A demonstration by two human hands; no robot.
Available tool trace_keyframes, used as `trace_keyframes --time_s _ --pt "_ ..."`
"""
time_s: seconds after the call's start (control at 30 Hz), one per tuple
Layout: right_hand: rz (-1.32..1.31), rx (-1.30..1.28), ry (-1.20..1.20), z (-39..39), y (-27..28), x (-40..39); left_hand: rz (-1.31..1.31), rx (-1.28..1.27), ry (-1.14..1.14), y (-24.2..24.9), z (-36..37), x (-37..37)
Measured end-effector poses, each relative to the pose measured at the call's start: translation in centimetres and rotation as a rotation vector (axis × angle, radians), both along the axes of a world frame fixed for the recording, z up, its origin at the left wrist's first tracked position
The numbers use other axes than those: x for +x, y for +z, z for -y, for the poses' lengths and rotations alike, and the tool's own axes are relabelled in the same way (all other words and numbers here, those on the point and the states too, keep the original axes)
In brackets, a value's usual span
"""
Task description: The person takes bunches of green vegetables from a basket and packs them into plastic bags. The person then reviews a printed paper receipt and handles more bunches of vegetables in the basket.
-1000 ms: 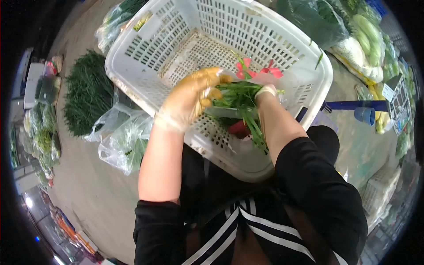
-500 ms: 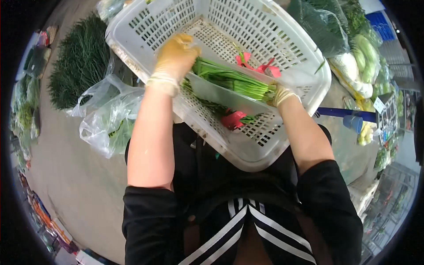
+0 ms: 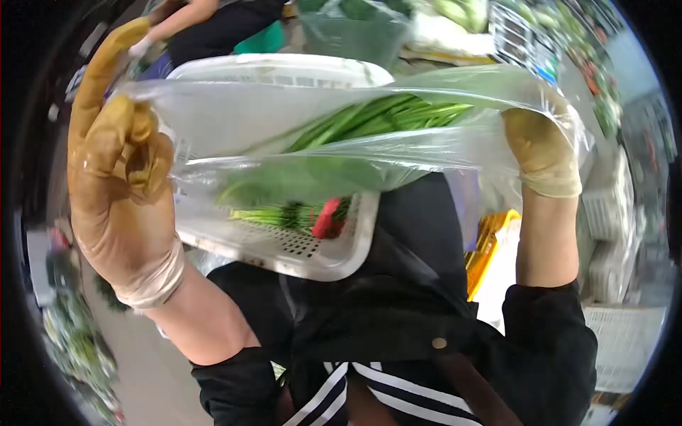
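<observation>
A clear plastic bag [image 3: 419, 149] is stretched sideways between my two gloved hands, above a white slotted basket [image 3: 348, 268]. At the left, my left hand [image 3: 117, 163] has curled fingers at the bag's end, with one finger stretched upward. My right hand [image 3: 543, 142] grips the other end, its fingers partly covered by the film. Long green leafy stalks [image 3: 387, 122] show through the plastic, their cut ends towards my right hand. Below in the basket lie more green stalks [image 3: 266, 216] with a red band [image 3: 328, 219] around them.
Another person [image 3: 227, 28] is at the upper left, beyond the basket. A yellow crate [image 3: 490, 245] stands to the right of my legs, and pale stacked crates [image 3: 614, 199] are farther right. Bagged vegetables [image 3: 355, 28] line the far side.
My hands have risen out of the basket and spread apart, stretching the bag with the stalks between them. The view has turned, and the basket now appears lower and farther left.
</observation>
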State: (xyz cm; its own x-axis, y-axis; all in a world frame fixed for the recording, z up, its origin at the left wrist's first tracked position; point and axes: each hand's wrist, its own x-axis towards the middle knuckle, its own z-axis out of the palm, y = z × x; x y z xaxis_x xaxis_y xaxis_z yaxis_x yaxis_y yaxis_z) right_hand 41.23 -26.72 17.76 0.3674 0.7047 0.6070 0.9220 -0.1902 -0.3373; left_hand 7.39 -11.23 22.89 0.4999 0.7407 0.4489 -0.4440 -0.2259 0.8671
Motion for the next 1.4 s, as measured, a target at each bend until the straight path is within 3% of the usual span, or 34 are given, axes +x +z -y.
trace_keyframes --time_s 0.03,0.1,0.13,0.23,0.3,0.37,0.4,0.43,0.47,0.5,0.53,0.6,0.7,0.73,0.8,0.83,0.9,0.93,0.97,1.03,1.07,1.1,1.17,1.4 --pt "0.191 -0.049 -0.111 2.6 0.1 1.5 -0.052 0.002 -0.016 0.7 0.5 2.3" --pt "0.145 0.146 -0.18 7.3 -2.9 5.0 -0.15 0.026 -0.13 1.1 1.2 6.5" --pt "0.321 -0.01 -0.365 9.9 -3.1 4.2 -0.179 0.009 -0.094 0.9 2.3 9.0" --pt "0.016 -0.168 -0.695 13.0 -8.1 6.5 -0.377 0.086 -0.219 -1.2 2.6 16.9" --pt "-0.205 -0.028 -0.784 13.4 -11.8 8.7 -0.444 0.121 -0.298 -4.2 2.5 22.6" --pt "0.006 -0.39 -0.688 15.2 -20.5 15.7 -0.522 0.019 -0.32 -8.5 2.3 28.2" --pt "-0.408 -0.225 -0.75 15.2 -25.5 18.4 -0.61 0.031 -0.288 -12.3 0.9 31.1" --pt "-0.85 0.139 -0.815 15.2 -30.3 21.0 -0.721 0.025 -0.251 -17.0 -0.9 33.8" --pt "-1.125 0.505 -0.928 15.2 -35.1 23.5 -0.807 -0.107 -0.265 -20.1 -0.7 35.2" --pt "-1.045 0.308 -1.066 14.9 -35.9 22.7 -0.914 0.137 -0.256 -21.5 -0.2 35.4" --pt "-0.919 -0.014 -1.175 14.5 -34.8 20.0 -0.888 0.027 -0.245 -26.0 0.1 36.1" --pt "-0.873 -0.334 -1.25 13.2 -32.6 15.9 -1.187 0.268 -0.4 -31.1 -0.6 36.3" --pt "-1.059 -0.569 -1.169 10.9 -28.2 13.2 -1.395 0.424 -0.335 -27.3 0.4 36.1" --pt "-1.165 -0.514 -1.196 9.8 -26.8 12.1 -1.404 0.425 -0.341 -27.9 -0.1 36.1" --pt "-1.145 -0.099 -0.875 9.5 -38.3 11.4 -1.291 0.463 -0.338 -29.4 -0.5 35.9" --pt "-1.021 -0.132 -0.823 8.1 -32.3 9.4 -1.294 0.461 -0.346 -29.3 -0.3 35.8" --pt "-0.742 -0.056 -0.749 7.8 -36.2 7.9 -1.324 0.388 -0.411 -29.1 0.2 35.5" --pt "-0.953 0.075 -0.624 7.6 -33.8 6.9 -1.345 0.438 -0.452 -29.5 0.2 35.5" --pt "-0.955 0.067 -0.627 8.0 -31.0 6.6 -1.348 0.432 -0.457 -29.9 0.0 35.4" --pt "-1.012 -0.088 -0.171 8.6 -26.9 6.3 -1.349 0.376 -0.657 -30.2 -0.1 35.1" --pt "-0.909 -0.147 -0.119 9.3 -26.8 6.1 -1.35 0.373 -0.663 -30.4 -0.2 35.0" --pt "-0.914 -0.149 -0.123 9.5 -25.5 5.6 -1.35 0.435 -0.684 -30.5 -0.2 34.8" --pt "-0.396 -0.542 -0.338 10.0 -22.2 4.6 -1.351 0.497 -0.707 -30.6 -0.3 34.3" --pt "-0.481 -0.985 -0.563 15.3 -26.1 4.1 -1.521 0.498 -0.884 -32.0 -0.8 33.4"
